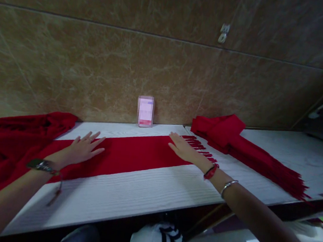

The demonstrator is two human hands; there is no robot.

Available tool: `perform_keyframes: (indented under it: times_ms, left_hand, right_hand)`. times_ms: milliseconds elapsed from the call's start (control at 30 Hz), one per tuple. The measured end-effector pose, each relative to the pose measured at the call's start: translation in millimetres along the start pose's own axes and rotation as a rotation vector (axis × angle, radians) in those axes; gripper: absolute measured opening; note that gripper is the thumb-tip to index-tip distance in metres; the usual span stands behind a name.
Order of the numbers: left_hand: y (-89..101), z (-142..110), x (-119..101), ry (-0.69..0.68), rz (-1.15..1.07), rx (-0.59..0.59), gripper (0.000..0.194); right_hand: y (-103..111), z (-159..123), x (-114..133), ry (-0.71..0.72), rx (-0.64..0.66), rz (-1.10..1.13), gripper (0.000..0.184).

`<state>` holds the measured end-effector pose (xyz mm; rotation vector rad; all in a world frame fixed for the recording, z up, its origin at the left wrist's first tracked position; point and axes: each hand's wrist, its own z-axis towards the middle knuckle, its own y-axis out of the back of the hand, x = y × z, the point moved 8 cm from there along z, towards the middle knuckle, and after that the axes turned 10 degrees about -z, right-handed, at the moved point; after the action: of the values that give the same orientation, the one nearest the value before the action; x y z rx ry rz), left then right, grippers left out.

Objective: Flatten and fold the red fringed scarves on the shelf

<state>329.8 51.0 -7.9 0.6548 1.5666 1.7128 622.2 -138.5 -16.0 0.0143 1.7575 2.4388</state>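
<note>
A red scarf (pixel 134 155) with a fringed end lies spread flat along the white tabletop. My left hand (pixel 81 148) is over its left part, fingers spread, palm down. Near the fringe, my right hand (pixel 184 147) rests flat on the cloth with its fingers stretched out. Nothing is held in either hand. To the left the cloth runs into a rumpled red heap (pixel 15 147); where one ends and the other begins I cannot tell. At the right lies a folded red scarf (pixel 232 137), its fringe pointing toward the table's front edge.
The white table (pixel 129 199) stands against a brown marbled wall (pixel 97 67). A blurred upright phone-like card (pixel 145 112) leans on the wall behind the scarf. A small white fitting (pixel 224 33) sits higher on the wall. My striped clothing (pixel 162 241) shows below the front edge.
</note>
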Motion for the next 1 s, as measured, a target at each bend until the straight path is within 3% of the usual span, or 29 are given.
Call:
perform_keyframes:
  times_ms: [133,200,267,500,633,733,833,933,1000]
  left_hand:
    - [-7.0,26,-101,-0.182,-0.100,0.052,0.061]
    - [-22.1,30,-136,-0.234,-0.128,0.126,0.060]
    - [-35.2,29,-151,-0.262,-0.132,0.177,0.059]
    - [-43.5,29,-145,-0.274,-0.110,0.191,0.057]
    - [-43.4,29,-142,-0.281,-0.141,0.178,0.057]
    - [-44.3,28,-139,-0.296,-0.154,0.186,0.056]
    - [-44.5,27,-135,-0.293,-0.147,0.201,0.056]
    - [-44.9,26,-135,-0.289,-0.133,0.221,0.056]
    - [-44.9,25,-137,-0.288,-0.134,0.227,0.055]
  right_hand:
    - [-3,1,55,0.122,0.096,0.076,0.060]
    - [-7,-7,57,0.129,0.151,0.065,0.058]
    - [-9,-19,42,0.108,0.186,0.035,0.056]
    - [-15,-77,-69,-0.091,0.210,-0.068,0.055]
    - [-7,-92,-102,-0.153,0.203,-0.103,0.055]
    - [13,-83,-90,-0.131,0.164,-0.060,0.054]
    - [25,-67,-51,-0.023,0.127,0.014,0.053]
    - [15,-62,-20,0.063,0.169,0.024,0.054]
    - [3,-68,-22,0.037,0.211,-0.006,0.053]
